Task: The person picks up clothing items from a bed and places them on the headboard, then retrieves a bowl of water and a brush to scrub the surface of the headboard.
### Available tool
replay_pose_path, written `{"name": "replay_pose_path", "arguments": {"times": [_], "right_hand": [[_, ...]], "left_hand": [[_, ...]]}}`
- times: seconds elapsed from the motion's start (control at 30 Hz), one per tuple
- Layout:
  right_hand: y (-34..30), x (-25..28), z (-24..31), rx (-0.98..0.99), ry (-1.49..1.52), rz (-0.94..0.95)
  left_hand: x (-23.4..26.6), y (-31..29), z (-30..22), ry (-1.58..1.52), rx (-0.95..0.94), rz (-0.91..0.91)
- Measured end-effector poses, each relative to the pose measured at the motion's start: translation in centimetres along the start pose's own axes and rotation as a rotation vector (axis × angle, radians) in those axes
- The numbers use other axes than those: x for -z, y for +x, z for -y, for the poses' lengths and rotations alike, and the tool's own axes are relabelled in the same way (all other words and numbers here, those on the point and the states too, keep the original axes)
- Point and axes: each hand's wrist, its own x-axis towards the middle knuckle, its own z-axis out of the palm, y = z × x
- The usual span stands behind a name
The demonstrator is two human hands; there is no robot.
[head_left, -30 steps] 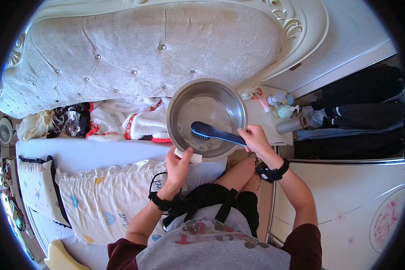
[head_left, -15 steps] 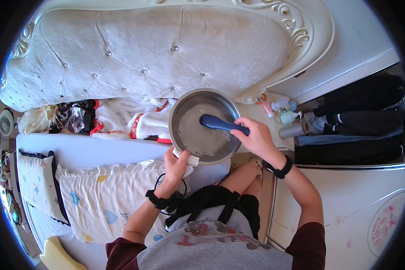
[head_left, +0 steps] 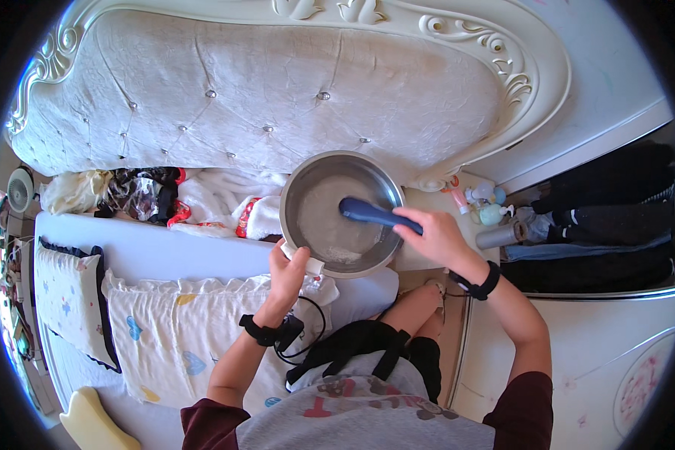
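Note:
A round stainless-steel basin [head_left: 291, 196] is held in front of me, tilted so its inside shows. Cloudy, greyish liquid or residue covers its bottom, with a paler patch near the lower side. My left hand [head_left: 287, 271] grips the basin's near-left rim, the thumb on a white piece [head_left: 313, 265] there; whether that is cloth or a handle I cannot tell. In my right hand [head_left: 432, 234] is the handle of a dark blue brush-like tool [head_left: 366, 211]. Its wide end lies inside the basin, underside hidden.
Behind the basin rises a tufted headboard [head_left: 232, 82]. White fleece with red trim [head_left: 232, 191] lies along its foot. A floral pillow [head_left: 71, 300] and ruffled bedding [head_left: 180, 322] are at left. Bottles [head_left: 492, 214], a grey cylinder [head_left: 500, 235] and dark clothes [head_left: 607, 217] stand or lie at right.
The whole view has shifted slightly. Within the basin the blue tool has moved a little, and a pale patch near the lower side shows more clearly. Both hands keep their holds.

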Motion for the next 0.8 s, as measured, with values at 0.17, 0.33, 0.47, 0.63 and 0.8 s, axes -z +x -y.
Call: {"name": "replay_pose_path", "arguments": {"times": [0.17,0.33,0.47,0.63,0.8], "right_hand": [[2.8,-1.5,0.8,0.111,-0.002,-0.109],[2.2,-2.6,3.5,0.168,0.032,0.01],[0.8,-0.9,3.5,0.177,0.032,0.214],[0.8,0.7,1.6,0.117,-0.012,0.079],[2.5,-2.1,2.8,0.203,-0.038,0.0]], "left_hand": [[-0.2,0.0,-0.6,-0.055,-0.009,-0.003],[0.1,0.1,-1.6,-0.052,0.007,-0.057],[1.2,0.1,-1.5,-0.053,0.001,-0.086],[1.0,-0.1,-1.8,-0.063,0.01,-0.064],[-0.1,-0.1,-1.7,-0.076,0.02,-0.042]]}}
